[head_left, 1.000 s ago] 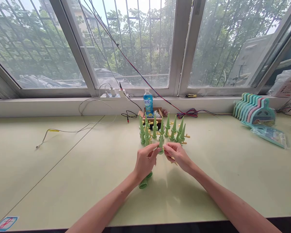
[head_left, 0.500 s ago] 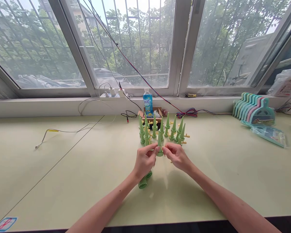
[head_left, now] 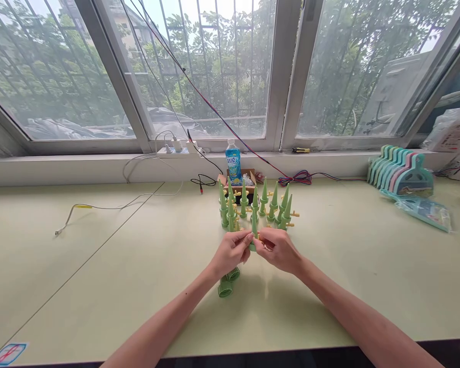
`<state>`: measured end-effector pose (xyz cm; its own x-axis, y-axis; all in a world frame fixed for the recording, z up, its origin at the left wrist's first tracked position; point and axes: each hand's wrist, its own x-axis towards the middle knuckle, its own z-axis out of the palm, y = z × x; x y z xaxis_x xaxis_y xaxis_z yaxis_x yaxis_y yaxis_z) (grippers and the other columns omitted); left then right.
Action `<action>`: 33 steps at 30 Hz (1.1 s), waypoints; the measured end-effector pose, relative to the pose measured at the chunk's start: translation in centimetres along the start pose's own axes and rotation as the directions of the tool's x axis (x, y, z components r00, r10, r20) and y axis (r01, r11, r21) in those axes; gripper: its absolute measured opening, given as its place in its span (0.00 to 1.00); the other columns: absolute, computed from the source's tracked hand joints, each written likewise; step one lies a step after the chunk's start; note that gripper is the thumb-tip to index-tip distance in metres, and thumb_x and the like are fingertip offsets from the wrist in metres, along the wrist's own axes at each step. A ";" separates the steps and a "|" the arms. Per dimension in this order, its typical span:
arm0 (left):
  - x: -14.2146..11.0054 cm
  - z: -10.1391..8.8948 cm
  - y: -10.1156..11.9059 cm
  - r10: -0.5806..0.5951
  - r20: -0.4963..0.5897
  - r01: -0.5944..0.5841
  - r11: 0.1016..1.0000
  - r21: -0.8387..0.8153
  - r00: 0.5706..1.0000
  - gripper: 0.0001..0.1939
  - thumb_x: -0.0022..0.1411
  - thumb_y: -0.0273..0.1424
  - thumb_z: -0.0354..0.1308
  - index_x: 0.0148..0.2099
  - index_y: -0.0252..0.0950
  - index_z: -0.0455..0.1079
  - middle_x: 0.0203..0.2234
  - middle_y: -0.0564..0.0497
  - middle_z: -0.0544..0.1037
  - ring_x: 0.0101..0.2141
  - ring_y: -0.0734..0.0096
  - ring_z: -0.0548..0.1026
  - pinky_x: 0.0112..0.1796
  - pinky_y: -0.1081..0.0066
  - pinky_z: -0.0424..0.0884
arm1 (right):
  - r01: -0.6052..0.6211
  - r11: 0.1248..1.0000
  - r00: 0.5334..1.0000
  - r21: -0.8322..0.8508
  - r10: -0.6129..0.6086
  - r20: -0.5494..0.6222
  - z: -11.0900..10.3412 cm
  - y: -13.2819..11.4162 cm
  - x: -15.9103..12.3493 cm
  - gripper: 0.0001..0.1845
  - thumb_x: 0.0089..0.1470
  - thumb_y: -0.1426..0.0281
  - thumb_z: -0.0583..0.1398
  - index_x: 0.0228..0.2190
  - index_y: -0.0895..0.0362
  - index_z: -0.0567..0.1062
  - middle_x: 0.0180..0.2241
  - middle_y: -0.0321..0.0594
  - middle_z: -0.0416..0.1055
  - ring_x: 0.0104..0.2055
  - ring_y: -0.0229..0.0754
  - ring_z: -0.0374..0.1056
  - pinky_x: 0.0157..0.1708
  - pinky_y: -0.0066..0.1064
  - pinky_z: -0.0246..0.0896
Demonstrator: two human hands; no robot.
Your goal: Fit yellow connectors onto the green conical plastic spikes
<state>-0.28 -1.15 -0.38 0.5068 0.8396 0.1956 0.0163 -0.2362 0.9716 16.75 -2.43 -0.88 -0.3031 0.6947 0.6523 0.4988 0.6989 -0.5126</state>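
A green plant watering spike [head_left: 254,225] stands point up between my hands. My left hand [head_left: 233,250] is closed, its thumb and forefinger pinching the spike's collar from the left. On the other side my right hand [head_left: 278,248] is also closed, gripping a small yellow valve [head_left: 258,236] at the spike's side; the fingers partly hide it. Beyond my hands several similar green spikes [head_left: 275,202] stand upright on the table, many with yellow valves sticking out. Below my left wrist lie green threaded pieces [head_left: 225,290], open ends facing me.
A blue-labelled bottle [head_left: 233,163] and a small cardboard box [head_left: 248,189] stand behind the spikes. Coiled red and black wires [head_left: 297,178] lie near the sill. To the right is a rack of pastel plastic pieces [head_left: 402,171]. A white cable [head_left: 111,206] crosses the table's left side.
My right hand has closed in against the spike, and the two hands' fingertips are nearer each other. The held spike has shifted slightly to the right. The standing spikes have not moved.
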 end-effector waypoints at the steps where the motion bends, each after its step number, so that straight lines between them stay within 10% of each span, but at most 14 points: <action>1: 0.0 -0.1 -0.1 -0.009 0.021 0.009 1.000 -0.004 1.000 0.21 0.64 0.45 0.52 0.27 0.32 0.63 0.12 0.58 0.58 0.14 0.83 0.56 0.16 0.79 0.51 | 0.015 1.000 1.000 -0.013 -0.015 0.000 0.0 -0.1 0.0 0.18 0.54 0.73 0.55 0.20 0.55 0.50 0.18 0.28 0.47 0.21 0.32 0.44 0.22 0.26 0.42; 33: 0.2 0.0 -0.2 -0.056 0.073 0.063 0.993 -0.095 0.996 0.23 0.63 0.48 0.53 0.28 0.32 0.63 0.16 0.57 0.63 0.14 0.82 0.64 0.16 0.79 0.58 | 0.216 0.969 0.972 -0.123 -0.225 -0.069 0.5 0.3 -0.2 0.23 0.64 0.65 0.54 0.18 0.57 0.57 0.18 0.30 0.51 0.20 0.32 0.43 0.20 0.26 0.41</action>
<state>-0.15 -0.94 -0.56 0.5669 0.8134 0.1302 -0.0335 -0.1351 0.9903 16.54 -2.24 -1.45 -0.3511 0.5062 0.7877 0.5176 0.8060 -0.2872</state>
